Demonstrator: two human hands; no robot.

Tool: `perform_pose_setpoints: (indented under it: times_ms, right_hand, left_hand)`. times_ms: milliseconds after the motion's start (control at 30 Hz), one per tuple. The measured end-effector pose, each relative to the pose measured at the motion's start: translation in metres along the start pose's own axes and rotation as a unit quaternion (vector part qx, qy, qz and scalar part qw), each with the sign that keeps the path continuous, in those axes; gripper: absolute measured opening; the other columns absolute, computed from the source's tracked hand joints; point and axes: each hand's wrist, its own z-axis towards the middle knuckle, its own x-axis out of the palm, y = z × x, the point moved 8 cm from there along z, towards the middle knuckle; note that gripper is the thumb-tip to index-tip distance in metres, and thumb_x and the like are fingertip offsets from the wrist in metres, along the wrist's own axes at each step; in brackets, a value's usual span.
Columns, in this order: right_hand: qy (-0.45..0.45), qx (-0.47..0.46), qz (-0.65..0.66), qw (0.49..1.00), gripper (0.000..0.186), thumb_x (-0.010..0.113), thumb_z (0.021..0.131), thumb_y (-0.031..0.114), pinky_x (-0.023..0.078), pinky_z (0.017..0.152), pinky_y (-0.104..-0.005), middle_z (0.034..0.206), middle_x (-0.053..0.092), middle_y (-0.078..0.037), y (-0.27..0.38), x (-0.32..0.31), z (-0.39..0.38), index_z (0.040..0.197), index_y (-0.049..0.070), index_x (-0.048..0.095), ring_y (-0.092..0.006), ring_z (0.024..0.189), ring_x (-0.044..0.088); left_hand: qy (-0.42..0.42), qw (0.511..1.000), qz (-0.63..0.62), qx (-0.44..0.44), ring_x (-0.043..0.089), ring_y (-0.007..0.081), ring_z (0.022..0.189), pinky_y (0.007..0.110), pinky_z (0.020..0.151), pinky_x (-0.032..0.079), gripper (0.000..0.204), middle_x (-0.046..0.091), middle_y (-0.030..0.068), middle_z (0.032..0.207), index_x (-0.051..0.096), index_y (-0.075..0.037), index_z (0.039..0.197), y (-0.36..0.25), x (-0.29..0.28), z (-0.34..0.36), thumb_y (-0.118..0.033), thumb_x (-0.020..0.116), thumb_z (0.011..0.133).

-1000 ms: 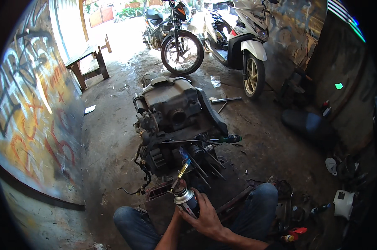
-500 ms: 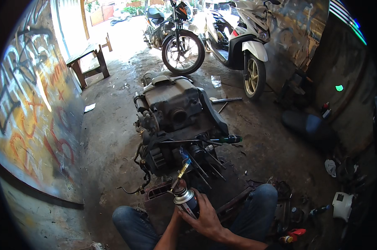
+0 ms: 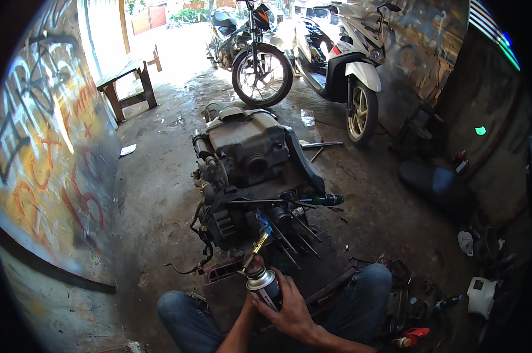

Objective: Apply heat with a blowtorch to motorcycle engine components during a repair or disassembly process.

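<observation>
My right hand (image 3: 291,312) is wrapped round a silver-topped dark gas canister (image 3: 261,287), and my left hand (image 3: 249,306) grips it from the left, mostly hidden behind it. A brass torch nozzle (image 3: 260,242) on the canister gives a blue flame (image 3: 263,220), pointed at the lower part of a dark, grimy engine assembly (image 3: 249,144), among several long metal studs (image 3: 284,241). A screwdriver with a green-and-black handle (image 3: 327,200) lies across the engine above the flame.
A dark motorbike (image 3: 261,76) and white scooter (image 3: 360,88) stand behind. A wooden bench (image 3: 143,97) is by the painted left wall (image 3: 48,153). A long metal tool (image 3: 324,143) lies on the floor (image 3: 148,194); a black seat (image 3: 433,188) and assorted parts are at right.
The whole scene sits slightly right in the view compared with earlier, as the camera has shifted a little. Both hands still hold the canister in much the same place, with the flame lit.
</observation>
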Motion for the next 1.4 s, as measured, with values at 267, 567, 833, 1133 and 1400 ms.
perform_pose_setpoints:
  times_ms: [267, 567, 833, 1133, 1400]
  right_hand:
    - [0.010, 0.012, 0.005, 1.000, 0.090, 0.082, 0.088, 0.036, 0.048, 0.104, -0.0475, 0.133, 0.053, -0.026, -0.006, 0.002, 0.001, 0.152, -0.006, 0.035, -0.0400, 0.126, 0.057]
    - [-0.007, -0.009, -0.003, 1.000, 0.088, 0.083, 0.087, 0.030, 0.050, 0.100, -0.0477, 0.131, 0.053, -0.028, 0.000, -0.002, 0.004, 0.151, -0.006, 0.036, -0.0431, 0.120, 0.059]
    - [-0.008, 0.016, -0.007, 1.000, 0.086, 0.083, 0.087, 0.033, 0.048, 0.103, -0.0460, 0.131, 0.054, -0.025, -0.005, -0.001, 0.002, 0.151, -0.003, 0.038, -0.0393, 0.123, 0.058]
    - [0.009, -0.003, -0.023, 1.000, 0.087, 0.081, 0.089, 0.032, 0.050, 0.101, -0.0475, 0.134, 0.051, -0.027, 0.002, 0.007, 0.001, 0.152, -0.006, 0.035, -0.0419, 0.122, 0.058]
    - [-0.003, -0.002, -0.020, 1.000, 0.087, 0.082, 0.089, 0.032, 0.050, 0.101, -0.0478, 0.133, 0.052, -0.028, 0.001, 0.001, 0.002, 0.152, -0.006, 0.035, -0.0418, 0.122, 0.058]
  left_hand:
    - [-0.014, 1.000, 0.008, 0.026, 0.066, 0.0097, 0.072, 0.027, 0.062, 0.057, 0.040, 0.065, -0.0020, 0.084, 0.064, -0.011, 0.102, -0.004, 0.014, -0.004, -0.049, 0.054, 0.107]
    - [-0.053, 0.997, -0.004, 0.059, 0.066, 0.0092, 0.072, 0.027, 0.062, 0.057, 0.038, 0.065, -0.0028, 0.084, 0.064, -0.011, 0.102, -0.008, 0.014, -0.005, -0.048, 0.054, 0.107]
    - [-0.040, 0.989, 0.060, 0.126, 0.066, 0.0084, 0.086, 0.028, 0.073, 0.058, 0.025, 0.068, 0.0018, 0.105, 0.062, -0.007, 0.122, 0.002, -0.009, 0.007, -0.027, 0.058, 0.107]
    - [-0.035, 0.987, 0.047, 0.148, 0.066, 0.0088, 0.083, 0.027, 0.070, 0.058, 0.022, 0.068, 0.0014, 0.100, 0.062, -0.007, 0.119, 0.008, -0.044, 0.010, -0.026, 0.057, 0.107]
    - [-0.042, 0.994, 0.053, 0.086, 0.066, 0.0096, 0.076, 0.026, 0.065, 0.057, 0.029, 0.068, 0.0005, 0.090, 0.064, -0.009, 0.108, 0.000, -0.006, -0.002, -0.037, 0.057, 0.107]
